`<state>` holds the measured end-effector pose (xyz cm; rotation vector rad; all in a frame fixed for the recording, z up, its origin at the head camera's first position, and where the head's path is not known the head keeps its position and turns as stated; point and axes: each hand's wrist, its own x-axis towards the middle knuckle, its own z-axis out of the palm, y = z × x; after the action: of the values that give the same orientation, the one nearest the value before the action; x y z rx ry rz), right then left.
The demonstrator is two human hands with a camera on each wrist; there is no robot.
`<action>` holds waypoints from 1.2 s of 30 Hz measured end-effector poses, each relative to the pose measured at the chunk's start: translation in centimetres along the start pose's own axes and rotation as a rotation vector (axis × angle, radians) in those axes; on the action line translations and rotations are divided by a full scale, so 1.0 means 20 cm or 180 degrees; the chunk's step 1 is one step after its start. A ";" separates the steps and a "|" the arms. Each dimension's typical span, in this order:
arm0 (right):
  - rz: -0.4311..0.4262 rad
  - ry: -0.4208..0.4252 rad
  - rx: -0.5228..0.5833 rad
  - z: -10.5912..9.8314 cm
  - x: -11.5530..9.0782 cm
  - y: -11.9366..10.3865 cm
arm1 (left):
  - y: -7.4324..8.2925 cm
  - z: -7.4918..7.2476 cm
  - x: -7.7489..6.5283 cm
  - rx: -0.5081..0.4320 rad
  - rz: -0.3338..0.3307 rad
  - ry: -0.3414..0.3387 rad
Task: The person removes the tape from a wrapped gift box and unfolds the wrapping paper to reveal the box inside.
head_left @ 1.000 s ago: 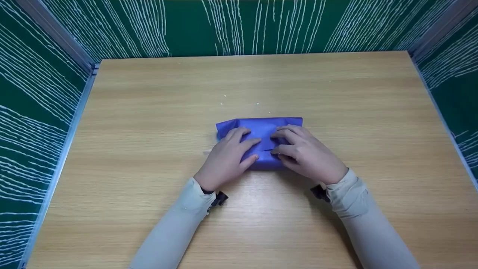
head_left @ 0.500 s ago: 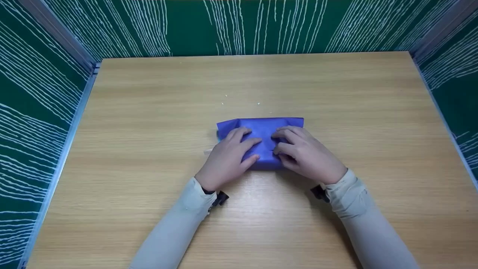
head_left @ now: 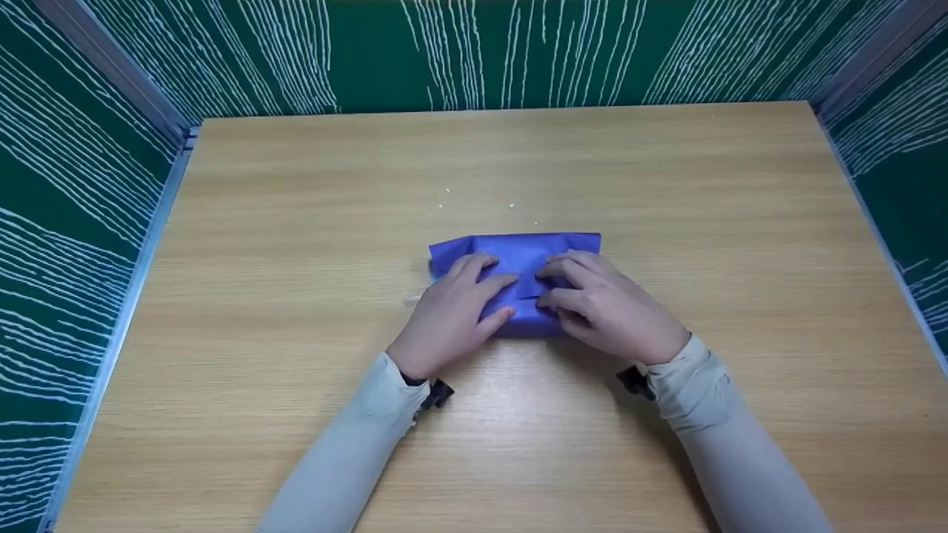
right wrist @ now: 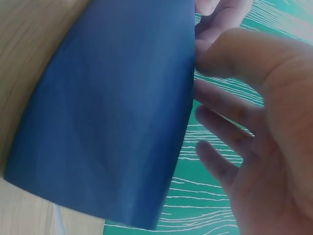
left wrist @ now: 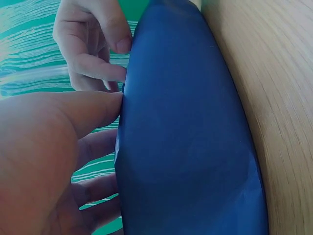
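A package wrapped in blue-violet paper [head_left: 529,318] lies on the table in the head view, with a paper seam across its top. My left hand [head_left: 452,311] rests on the package's left part, fingers spread over the top. On the right part, my right hand [head_left: 611,303] touches the paper near the seam with bent fingertips. Both wrist views show the package's smooth front side [left wrist: 186,117], with the left thumb [left wrist: 98,110] and the right thumb [right wrist: 230,56] at its upper edge. Whatever the paper covers is hidden.
A pale strip [head_left: 412,301] sticks out at the package's left side. Several tiny white bits [head_left: 512,206] lie behind it on the wooden table [head_left: 296,200]. Green walls [head_left: 370,55] with white lines stand along the back and both sides.
The right fingertips shifted slightly right at the seam, then back left, so the seam shows again between the hands. The left hand and the package have stayed in place.
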<state>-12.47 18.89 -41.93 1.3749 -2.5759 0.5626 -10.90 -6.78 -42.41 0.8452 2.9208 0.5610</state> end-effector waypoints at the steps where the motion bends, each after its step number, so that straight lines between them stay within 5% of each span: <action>1: 0.0014 -0.0017 -0.0001 0.00 0.00 0.00 | 0.00 0.00 0.00 0.0000 -0.0003 0.0002; 18: 0.0042 0.0030 -0.0030 0.01 -0.01 -0.01 | 0.00 0.01 0.00 0.0061 0.0120 0.0161; 36: 0.0110 -0.0109 -0.0062 0.00 -0.01 -0.02 | 0.00 0.01 0.00 0.0047 0.0067 0.0085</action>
<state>-12.06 18.83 -41.93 1.3481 -2.6295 0.5225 -10.91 -6.71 -42.60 0.8779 2.9469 0.5571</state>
